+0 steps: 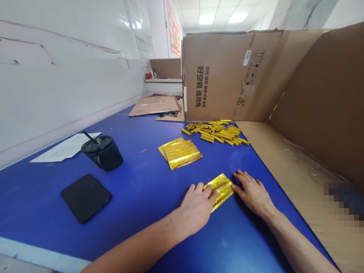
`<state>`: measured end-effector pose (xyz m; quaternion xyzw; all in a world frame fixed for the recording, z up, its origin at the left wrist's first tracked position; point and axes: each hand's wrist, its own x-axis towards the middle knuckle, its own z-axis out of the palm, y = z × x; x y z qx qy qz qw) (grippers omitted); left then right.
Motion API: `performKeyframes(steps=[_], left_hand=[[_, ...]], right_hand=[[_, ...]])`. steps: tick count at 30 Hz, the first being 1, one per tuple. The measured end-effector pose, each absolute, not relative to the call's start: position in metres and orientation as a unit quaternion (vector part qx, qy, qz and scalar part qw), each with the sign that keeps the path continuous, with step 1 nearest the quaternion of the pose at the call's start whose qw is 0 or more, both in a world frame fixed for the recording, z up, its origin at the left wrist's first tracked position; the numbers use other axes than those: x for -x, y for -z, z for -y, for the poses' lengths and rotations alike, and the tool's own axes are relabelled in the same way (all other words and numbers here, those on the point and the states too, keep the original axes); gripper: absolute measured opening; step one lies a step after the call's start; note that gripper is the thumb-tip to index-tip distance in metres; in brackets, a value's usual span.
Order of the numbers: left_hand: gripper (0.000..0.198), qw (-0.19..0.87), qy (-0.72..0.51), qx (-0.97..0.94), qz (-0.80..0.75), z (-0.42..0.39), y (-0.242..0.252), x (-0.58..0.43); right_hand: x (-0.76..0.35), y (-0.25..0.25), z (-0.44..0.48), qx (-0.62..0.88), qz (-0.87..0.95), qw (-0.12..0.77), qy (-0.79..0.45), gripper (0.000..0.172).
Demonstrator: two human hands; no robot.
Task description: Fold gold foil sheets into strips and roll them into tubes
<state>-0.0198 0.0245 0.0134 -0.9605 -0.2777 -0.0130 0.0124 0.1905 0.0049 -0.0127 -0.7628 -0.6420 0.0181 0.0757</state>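
Note:
A gold foil sheet [224, 187], creased along its length with folded flaps, lies on the blue table in front of me. My left hand [198, 203] rests across its left end, the fingers spread and pressing down on the foil. At the sheet's right end, the thumb of my right hand [252, 190] touches the edge while the other fingers stretch out over the table, apart. Beyond my left hand lies a small stack of flat gold foil sheets [182, 153]. A heap of narrow gold foil strips, folded or rolled, [217, 132] is farther back.
On the left stand a dark lidded mug [109, 153], a black flat pad [86, 198] and white paper [65, 148]. A large cardboard box [222, 76] walls off the back and right. Flattened cardboard [155, 105] lies at the far end of the blue table [136, 235].

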Motion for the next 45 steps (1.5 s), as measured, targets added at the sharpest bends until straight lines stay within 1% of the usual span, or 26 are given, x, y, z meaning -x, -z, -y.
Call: performKeyframes(steps=[2,5,7,8,10,12,14,18,23,27,28,33,40,45], left_hand=[[0.041,0.012,0.006,0.960,0.280,-0.025,-0.013,0.020],[0.042,0.012,0.000,0.960,0.280,-0.024,-0.014,0.020],[0.041,0.014,0.003,0.960,0.278,-0.024,-0.014,0.020],[0.041,0.014,0.005,0.961,0.278,-0.024,-0.014,0.020],[0.041,0.013,0.007,0.960,0.278,-0.024,-0.014,0.020],[0.041,0.012,0.010,0.961,0.278,-0.024,-0.014,0.020],[0.041,0.013,0.017,0.962,0.274,-0.024,-0.015,0.020],[0.033,0.002,0.049,0.964,0.262,-0.022,-0.014,0.021],[0.044,-0.020,0.051,0.969,0.241,-0.011,-0.014,0.019],[0.069,-0.038,0.051,0.967,0.249,-0.003,-0.013,0.016],[0.073,-0.040,0.052,0.966,0.252,-0.002,-0.013,0.016],[0.071,-0.026,0.051,0.967,0.248,-0.001,-0.009,0.016],[0.077,-0.027,0.045,0.965,0.255,0.000,-0.010,0.014],[0.075,-0.022,0.046,0.966,0.253,0.000,-0.009,0.014]], right_hand=[[-0.192,0.012,-0.005,0.770,0.632,0.088,0.002,0.040],[-0.189,0.009,-0.003,0.742,0.654,0.142,0.035,0.037],[-0.184,0.009,-0.002,0.691,0.702,0.171,0.021,0.036],[-0.180,0.008,-0.001,0.660,0.731,0.172,0.000,0.037],[-0.174,0.009,-0.001,0.608,0.778,0.150,-0.052,0.038],[-0.171,0.011,-0.001,0.588,0.795,0.122,-0.086,0.039],[-0.172,0.012,-0.001,0.594,0.793,0.103,-0.091,0.041],[-0.178,0.013,-0.004,0.618,0.779,0.076,-0.070,0.041],[-0.185,0.011,-0.007,0.652,0.753,0.067,-0.056,0.040],[-0.188,0.012,-0.008,0.655,0.749,0.076,-0.066,0.041],[-0.189,0.013,-0.008,0.653,0.750,0.082,-0.068,0.041],[-0.193,0.017,-0.011,0.649,0.749,0.106,-0.081,0.046],[-0.193,0.016,-0.011,0.648,0.747,0.115,-0.094,0.045],[-0.194,0.017,-0.011,0.654,0.742,0.116,-0.089,0.045]])
